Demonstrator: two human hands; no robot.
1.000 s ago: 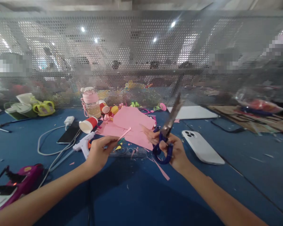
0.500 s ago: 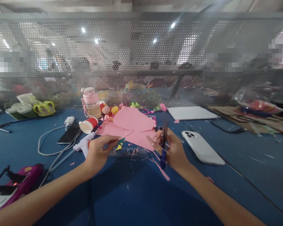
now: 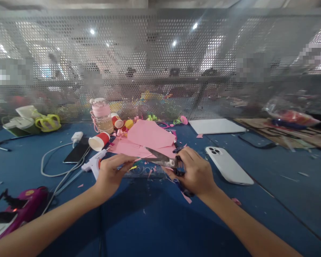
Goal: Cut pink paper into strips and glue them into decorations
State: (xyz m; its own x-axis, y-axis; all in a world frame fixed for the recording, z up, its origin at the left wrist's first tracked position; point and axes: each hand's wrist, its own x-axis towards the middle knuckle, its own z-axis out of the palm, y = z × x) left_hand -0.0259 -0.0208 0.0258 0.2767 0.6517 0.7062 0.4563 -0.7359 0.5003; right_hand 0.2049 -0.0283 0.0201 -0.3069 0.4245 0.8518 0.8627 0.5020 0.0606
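Observation:
My left hand (image 3: 111,175) is closed in a pinch on a thin strip of pink paper (image 3: 139,159). In my right hand (image 3: 196,171) are scissors (image 3: 163,157) with dark blue handles. Their blades are apart and point left, with the pink strip close to the tips; whether the blades touch it I cannot tell. Behind the blades lie pink paper sheets (image 3: 151,134). A clear ruler (image 3: 141,172) with cut-out shapes lies below the hands, with small paper scraps on and around it.
On the left are a white glue gun (image 3: 95,162), a black phone (image 3: 77,150), a red paper cup (image 3: 100,141), a pink-capped bottle (image 3: 102,116) and a magenta device (image 3: 21,210). On the right lie a white phone (image 3: 228,166) and a white sheet (image 3: 216,126). A perforated metal screen (image 3: 160,64) stands behind.
The scissors have swung from upright to lying leftward, and their blades now reach the pink strip. My left hand has stayed almost in place.

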